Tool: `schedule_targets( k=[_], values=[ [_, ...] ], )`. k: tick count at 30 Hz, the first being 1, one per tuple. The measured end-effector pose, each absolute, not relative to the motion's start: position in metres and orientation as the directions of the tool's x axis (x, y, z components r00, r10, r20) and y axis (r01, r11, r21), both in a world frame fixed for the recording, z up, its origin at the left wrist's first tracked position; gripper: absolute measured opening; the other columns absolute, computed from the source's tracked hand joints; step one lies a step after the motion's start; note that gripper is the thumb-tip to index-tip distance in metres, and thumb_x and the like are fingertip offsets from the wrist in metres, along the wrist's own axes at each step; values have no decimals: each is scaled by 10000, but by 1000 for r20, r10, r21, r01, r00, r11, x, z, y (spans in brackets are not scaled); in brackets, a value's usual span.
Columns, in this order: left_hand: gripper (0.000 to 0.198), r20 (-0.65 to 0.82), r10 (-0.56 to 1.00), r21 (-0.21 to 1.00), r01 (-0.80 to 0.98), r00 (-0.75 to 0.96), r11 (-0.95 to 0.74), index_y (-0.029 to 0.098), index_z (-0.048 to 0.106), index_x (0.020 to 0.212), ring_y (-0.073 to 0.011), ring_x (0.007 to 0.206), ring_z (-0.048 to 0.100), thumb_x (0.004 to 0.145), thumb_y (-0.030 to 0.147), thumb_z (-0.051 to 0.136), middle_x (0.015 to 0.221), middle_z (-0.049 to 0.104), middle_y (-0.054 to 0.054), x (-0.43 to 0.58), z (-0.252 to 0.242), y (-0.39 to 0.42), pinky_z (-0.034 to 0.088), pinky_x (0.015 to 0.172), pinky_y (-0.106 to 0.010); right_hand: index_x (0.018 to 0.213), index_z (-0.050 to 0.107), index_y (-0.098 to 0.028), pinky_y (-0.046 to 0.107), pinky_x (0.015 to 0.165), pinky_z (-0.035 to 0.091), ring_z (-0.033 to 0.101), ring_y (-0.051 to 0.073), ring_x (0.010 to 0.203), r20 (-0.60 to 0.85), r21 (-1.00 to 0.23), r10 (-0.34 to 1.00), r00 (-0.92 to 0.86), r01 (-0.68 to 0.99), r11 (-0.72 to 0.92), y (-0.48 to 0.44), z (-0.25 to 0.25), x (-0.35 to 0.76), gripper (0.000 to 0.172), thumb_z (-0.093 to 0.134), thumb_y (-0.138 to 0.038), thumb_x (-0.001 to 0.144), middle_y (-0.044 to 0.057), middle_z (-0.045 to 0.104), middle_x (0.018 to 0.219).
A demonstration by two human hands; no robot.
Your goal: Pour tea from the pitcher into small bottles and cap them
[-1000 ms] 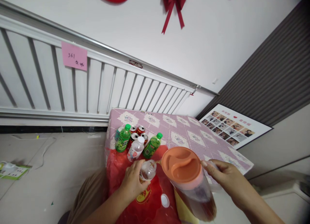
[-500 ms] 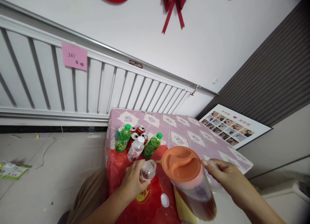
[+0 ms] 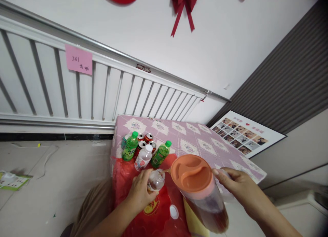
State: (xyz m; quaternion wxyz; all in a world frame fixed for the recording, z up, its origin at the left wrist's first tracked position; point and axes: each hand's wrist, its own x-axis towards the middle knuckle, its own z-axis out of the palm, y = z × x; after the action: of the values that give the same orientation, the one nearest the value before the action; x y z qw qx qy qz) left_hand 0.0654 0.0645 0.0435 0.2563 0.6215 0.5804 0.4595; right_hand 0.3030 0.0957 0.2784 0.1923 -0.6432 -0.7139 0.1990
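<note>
My left hand (image 3: 140, 189) is wrapped round a clear uncapped bottle (image 3: 156, 179), tilted with its mouth to the right. In my right hand (image 3: 233, 182) is the handle of a clear pitcher (image 3: 205, 206) with an orange lid (image 3: 192, 172). Dark brownish liquid fills part of the pitcher, which tips left so its spout meets the bottle's mouth. Whether the spout touches the rim, I cannot tell. A white cap (image 3: 174, 212) lies on the red plastic sheet (image 3: 161, 226) below. Just beyond stands a white-capped bottle (image 3: 143, 157).
Two green bottles, one at left (image 3: 130, 147) and one at right (image 3: 161, 154), stand by several drink cans (image 3: 148, 138). They share a table with a purple patterned cloth (image 3: 189, 146). A white radiator (image 3: 143, 90) runs behind, and a photo board (image 3: 248, 133) leans at right.
Almost nothing differs. The pitcher and my right hand have shifted very slightly left, while the bottle stays in my left hand at the spout.
</note>
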Motion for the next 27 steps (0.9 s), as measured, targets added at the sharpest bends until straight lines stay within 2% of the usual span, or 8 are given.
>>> schedule_targets(
  k=[16,27],
  values=[
    [661,270,957,853,488,-105,-187,234,471,1271,-281,1157,592,654,202,706,1250,623,-81,66,43,65,461,977,-440,534,444,-214,264,530,301,346,155,597,36,-510,995,-98,854,102,95,281,298,608,485,-796,705,-25,353,585],
    [655,259,962,852,489,-86,-185,222,453,1275,-289,1166,582,663,192,688,1271,611,-97,66,44,65,447,983,-471,537,464,-213,274,539,309,348,159,604,24,-527,996,-88,845,88,95,282,297,583,503,-771,699,-23,360,590]
  ],
)
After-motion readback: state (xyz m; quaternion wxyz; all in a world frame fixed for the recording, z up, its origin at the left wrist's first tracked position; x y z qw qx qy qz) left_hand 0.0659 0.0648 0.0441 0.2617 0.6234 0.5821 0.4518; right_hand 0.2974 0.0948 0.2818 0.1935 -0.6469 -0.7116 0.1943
